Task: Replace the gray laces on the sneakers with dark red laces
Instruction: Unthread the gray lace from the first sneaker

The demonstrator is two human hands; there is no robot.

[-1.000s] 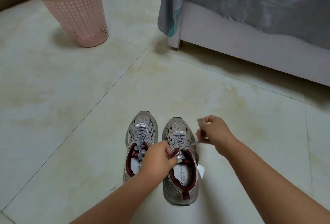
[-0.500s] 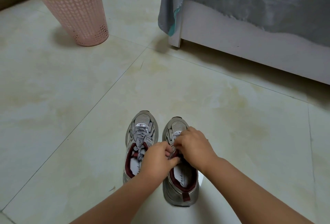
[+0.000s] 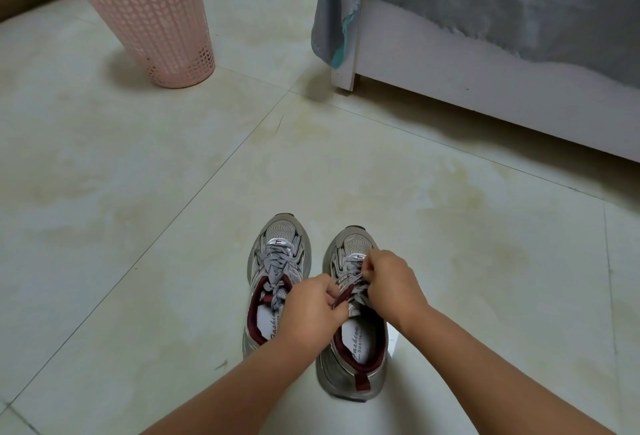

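On the floor (image 3: 138,226), the right sneaker (image 3: 353,341) is steadied by the left hand (image 3: 311,310), pinched on its tongue, so the gray lace (image 3: 356,282), pinched by the right hand (image 3: 391,282), can be drawn out.

Head camera looks forward and down, near the floor (image 3: 138,226).

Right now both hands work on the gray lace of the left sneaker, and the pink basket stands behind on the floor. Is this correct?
Not quite. The head view shows the left hand and the right hand on the gray lace of the right sneaker, not the left sneaker, which is untouched. The pink basket does stand behind on the floor.
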